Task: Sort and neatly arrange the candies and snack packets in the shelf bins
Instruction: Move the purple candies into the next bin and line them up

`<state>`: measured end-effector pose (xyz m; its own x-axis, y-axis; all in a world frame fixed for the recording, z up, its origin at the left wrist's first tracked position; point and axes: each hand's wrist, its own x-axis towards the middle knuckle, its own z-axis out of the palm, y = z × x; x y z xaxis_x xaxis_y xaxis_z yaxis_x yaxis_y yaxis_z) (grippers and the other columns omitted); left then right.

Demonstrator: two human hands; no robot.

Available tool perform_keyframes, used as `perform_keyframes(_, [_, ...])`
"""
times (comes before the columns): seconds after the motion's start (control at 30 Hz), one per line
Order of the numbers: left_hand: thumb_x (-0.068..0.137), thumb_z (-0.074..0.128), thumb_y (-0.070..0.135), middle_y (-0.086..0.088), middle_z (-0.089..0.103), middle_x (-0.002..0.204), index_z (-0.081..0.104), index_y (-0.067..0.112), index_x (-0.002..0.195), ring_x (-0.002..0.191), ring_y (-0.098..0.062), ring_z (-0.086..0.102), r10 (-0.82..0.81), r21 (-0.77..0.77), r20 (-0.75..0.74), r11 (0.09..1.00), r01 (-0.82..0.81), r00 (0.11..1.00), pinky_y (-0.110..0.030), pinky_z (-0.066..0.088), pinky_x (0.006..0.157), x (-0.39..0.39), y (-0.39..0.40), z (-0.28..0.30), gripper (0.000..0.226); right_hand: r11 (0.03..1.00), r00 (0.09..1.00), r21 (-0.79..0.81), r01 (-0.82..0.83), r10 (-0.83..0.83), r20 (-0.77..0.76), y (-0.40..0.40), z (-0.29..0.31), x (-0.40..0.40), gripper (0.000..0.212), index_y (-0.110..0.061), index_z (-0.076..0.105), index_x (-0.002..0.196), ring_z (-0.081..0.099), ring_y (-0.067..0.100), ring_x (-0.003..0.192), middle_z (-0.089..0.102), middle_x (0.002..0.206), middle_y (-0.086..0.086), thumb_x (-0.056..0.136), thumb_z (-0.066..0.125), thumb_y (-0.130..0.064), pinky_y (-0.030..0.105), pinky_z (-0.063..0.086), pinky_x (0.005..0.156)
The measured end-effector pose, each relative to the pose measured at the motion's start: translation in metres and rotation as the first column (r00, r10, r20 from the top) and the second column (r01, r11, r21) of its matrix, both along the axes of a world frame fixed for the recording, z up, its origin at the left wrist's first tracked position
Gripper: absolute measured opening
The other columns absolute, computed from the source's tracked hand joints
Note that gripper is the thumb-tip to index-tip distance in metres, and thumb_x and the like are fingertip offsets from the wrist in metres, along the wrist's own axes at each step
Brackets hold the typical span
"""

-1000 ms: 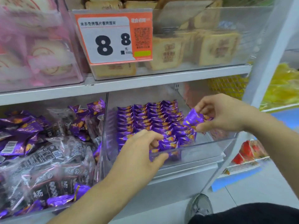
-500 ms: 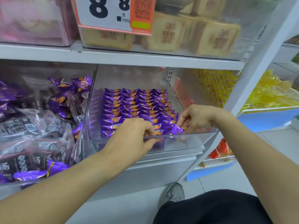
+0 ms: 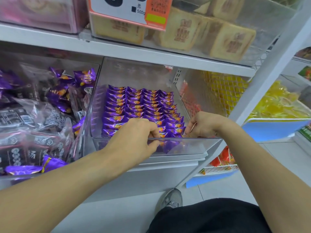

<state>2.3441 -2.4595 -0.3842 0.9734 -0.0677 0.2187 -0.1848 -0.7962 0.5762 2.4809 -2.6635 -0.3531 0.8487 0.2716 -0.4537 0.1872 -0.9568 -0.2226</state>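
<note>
- Both my hands are down in the clear bin (image 3: 193,145) at its front edge, right among the purple candies (image 3: 139,105).
- My left hand (image 3: 134,138) curls over the front row, fingers bent in, thumb hooked on the bin's front wall; whether it pinches a wrapper I cannot tell.
- My right hand (image 3: 202,126) sits at the front right corner, fingers tucked down onto the last packets; grip hidden, so I cannot tell there either.
- Risk one: these rows stand overlapped like shingles, and a careless nudge could topple a whole column sideways.
- Risk two: the wrappers look slick and glossy, so I judge a pinched one may slip out and land crooked.
- Risk three: leaning on the thin front wall could shift the bin on the shelf.
- The candies are small pillow-shaped foil packets with crimped ends, purple with orange marks.
- The bin is hard, see-through plastic with straight walls.
- Beside it on the left, the loose bags (image 3: 33,128) are crinkly, dark and jumbled with more purple packets.
</note>
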Motion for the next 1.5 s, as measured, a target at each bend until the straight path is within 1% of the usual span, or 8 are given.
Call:
perform_keyframes(0.27, [0.081, 0.073, 0.026, 0.013, 0.063, 0.076, 0.069, 0.029, 0.08, 0.073, -0.004, 0.059, 0.001, -0.02, -0.007, 1.0, -0.001, 1.0, -0.035, 0.054, 0.075, 0.0, 0.0, 0.001, 0.005, 0.998, 0.998, 0.057, 0.041, -0.038, -0.044, 0.004, 0.002, -0.007, 0.01, -0.018, 0.076, 0.086, 0.06, 0.016, 0.078, 0.069, 0.081, -0.001, 0.078, 0.08, -0.015, 0.025, 0.047, 0.068])
perform_keyframes(0.5, [0.083, 0.07, 0.028, 0.01, 0.063, 0.081, 0.069, 0.028, 0.083, 0.08, -0.012, 0.059, -0.008, 0.003, 0.0, 1.0, 0.008, 1.0, -0.037, 0.052, 0.077, -0.002, 0.001, 0.002, 0.001, 0.991, 0.994, 0.081, 0.111, -0.11, -0.019, 0.006, 0.008, -0.008, 0.044, -0.01, 0.076, 0.087, 0.07, 0.022, 0.087, 0.075, 0.085, 0.004, 0.069, 0.085, -0.05, 0.034, 0.056, 0.081])
perform_keyframes(0.63, [0.084, 0.07, 0.025, 0.012, 0.06, 0.084, 0.07, 0.027, 0.087, 0.077, -0.004, 0.056, -0.03, -0.029, 0.07, 0.999, 0.033, 0.997, -0.031, 0.051, 0.079, -0.009, 0.004, 0.011, 0.004, 0.959, 0.964, 0.271, 0.087, -0.15, 0.22, 0.01, 0.026, -0.015, 0.028, -0.014, 0.07, 0.083, 0.071, 0.014, 0.063, 0.074, 0.069, 0.001, 0.076, 0.084, -0.037, 0.035, 0.059, 0.071])
perform_keyframes(0.77, [0.082, 0.069, 0.022, 0.011, 0.06, 0.071, 0.069, 0.026, 0.077, 0.066, -0.008, 0.056, 0.026, -0.091, 0.289, 0.996, 0.0, 0.957, -0.011, 0.041, 0.064, -0.031, 0.029, 0.046, 0.006, 0.733, 0.923, 0.648, -0.208, -0.072, 0.377, 0.05, 0.037, -0.048, 0.01, -0.016, 0.071, 0.081, 0.069, 0.017, 0.066, 0.071, 0.072, 0.002, 0.082, 0.08, -0.021, 0.036, 0.058, 0.069])
perform_keyframes(0.87, [0.08, 0.067, 0.025, 0.006, 0.053, 0.06, 0.069, 0.025, 0.075, 0.06, -0.011, 0.052, 0.105, -0.097, 0.35, 0.992, -0.075, 0.931, -0.01, 0.036, 0.058, -0.056, 0.069, 0.068, 0.005, 0.568, 0.908, 0.724, -0.391, 0.112, 0.403, 0.088, 0.041, -0.088, 0.008, -0.016, 0.069, 0.084, 0.065, 0.016, 0.069, 0.071, 0.076, 0.001, 0.085, 0.076, -0.015, 0.031, 0.055, 0.067])
perform_keyframes(1.17, [0.076, 0.075, 0.049, 0.012, 0.06, 0.089, 0.073, 0.024, 0.101, 0.077, -0.004, 0.056, 0.434, 0.221, 0.107, 0.867, -0.447, 0.895, -0.017, 0.042, 0.069, -0.136, 0.245, 0.052, 0.036, 0.387, 0.677, 0.556, -0.736, 0.454, 0.58, 0.218, 0.043, -0.16, 0.009, -0.018, 0.068, 0.091, 0.062, 0.007, 0.076, 0.067, 0.084, -0.008, 0.085, 0.073, -0.014, 0.012, 0.046, 0.07])
perform_keyframes(1.4, [0.064, 0.049, 0.074, 0.004, 0.06, 0.094, 0.072, 0.018, 0.103, 0.085, -0.008, 0.055, 0.478, 0.176, 0.089, 0.856, -0.486, 0.874, -0.015, 0.034, 0.071, -0.154, 0.285, 0.024, 0.072, 0.556, 0.653, 0.364, -0.748, 0.515, 0.555, 0.347, 0.033, -0.133, 0.039, -0.015, 0.065, 0.116, 0.063, 0.013, 0.096, 0.069, 0.113, 0.001, 0.084, 0.076, -0.035, 0.028, 0.05, 0.088])
perform_keyframes(1.5, [0.063, 0.062, 0.082, 0.008, 0.061, 0.093, 0.074, 0.022, 0.096, 0.082, -0.006, 0.056, 0.454, 0.15, 0.075, 0.875, -0.461, 0.888, -0.008, 0.036, 0.07, -0.155, 0.291, 0.027, 0.069, 0.641, 0.628, 0.181, -0.746, 0.587, 0.511, 0.385, 0.021, -0.117, 0.055, -0.015, 0.054, 0.134, 0.061, 0.024, 0.113, 0.063, 0.131, 0.006, 0.09, 0.066, -0.046, 0.03, 0.047, 0.091])
